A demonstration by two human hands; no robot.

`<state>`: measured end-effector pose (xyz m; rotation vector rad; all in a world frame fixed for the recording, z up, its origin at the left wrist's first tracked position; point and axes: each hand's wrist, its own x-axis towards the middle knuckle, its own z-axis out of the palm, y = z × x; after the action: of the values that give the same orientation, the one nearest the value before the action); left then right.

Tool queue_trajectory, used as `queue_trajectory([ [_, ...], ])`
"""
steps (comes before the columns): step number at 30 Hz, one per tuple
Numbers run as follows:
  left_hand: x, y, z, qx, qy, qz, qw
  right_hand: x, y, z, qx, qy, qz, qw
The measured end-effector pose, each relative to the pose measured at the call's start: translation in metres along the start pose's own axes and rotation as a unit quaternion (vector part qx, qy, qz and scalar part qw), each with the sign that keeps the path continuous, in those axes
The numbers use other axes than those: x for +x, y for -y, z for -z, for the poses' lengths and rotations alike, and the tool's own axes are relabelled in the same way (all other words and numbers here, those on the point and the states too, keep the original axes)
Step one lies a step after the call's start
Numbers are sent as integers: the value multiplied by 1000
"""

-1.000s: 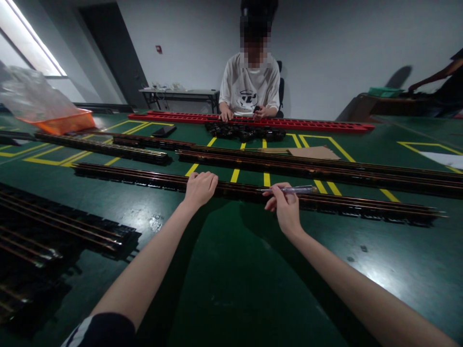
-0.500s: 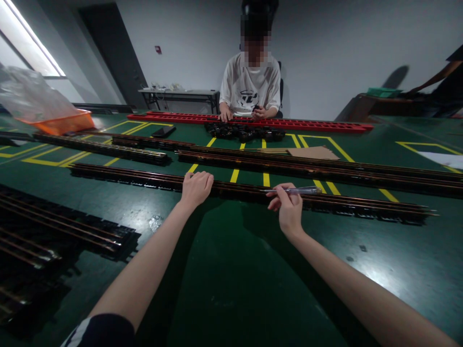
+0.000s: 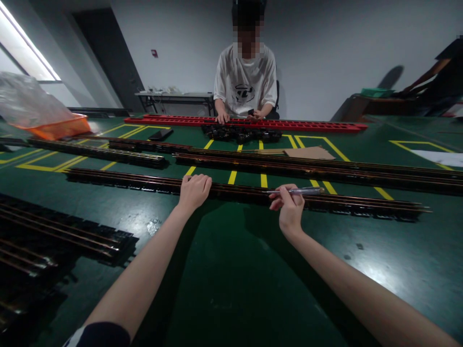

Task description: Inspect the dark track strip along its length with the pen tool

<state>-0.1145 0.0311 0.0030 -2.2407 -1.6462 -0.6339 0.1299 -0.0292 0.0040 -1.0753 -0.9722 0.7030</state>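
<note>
A long black rail strip with copper-coloured rods lies across the green table in front of me. My left hand is closed over it left of the middle, fingers curled round its far side. Farther right, my right hand grips a screwdriver with a clear handle. The screwdriver lies nearly level, its thin shaft pointing left along the strip. Whether its tip touches the strip I cannot tell.
More rail strips lie beyond, and several are stacked at the near left. Cardboard, a pile of black parts and a red slotted frame lie farther back. A co-worker sits opposite; an orange bin stands left.
The view has shifted slightly, moving the surroundings a little left in the picture. Both hands keep their places on the strip, the screwdriver still in the right. The co-worker's hand has lifted a small black part.
</note>
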Motion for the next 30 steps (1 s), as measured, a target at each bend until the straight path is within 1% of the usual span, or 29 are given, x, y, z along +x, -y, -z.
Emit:
queue_trajectory([
  [4, -2, -7, 5, 4, 4, -16, 1000, -1, 1, -1, -12, 13, 8, 1000],
  [7, -2, -15, 6, 5, 3, -45, 999, -1, 2, -2, -16, 14, 9, 1000],
  [11, -2, -21, 5, -30, 34, -88, 995, -1, 3, -2, -24, 15, 6, 1000],
  [15, -1, -20, 4, -45, 39, -75, 995, -1, 4, -2, -34, 18, 9, 999],
  [22, 1, -20, 0, -17, 28, -62, 998, -2, 5, -3, -39, 9, 4, 999],
  [26, 1, -20, 0, -28, 20, -50, 998, -2, 7, -3, -44, 19, 4, 999],
  [30, 1, -18, 0, -29, 20, -25, 999, -2, 7, -3, -47, 33, 1, 998],
])
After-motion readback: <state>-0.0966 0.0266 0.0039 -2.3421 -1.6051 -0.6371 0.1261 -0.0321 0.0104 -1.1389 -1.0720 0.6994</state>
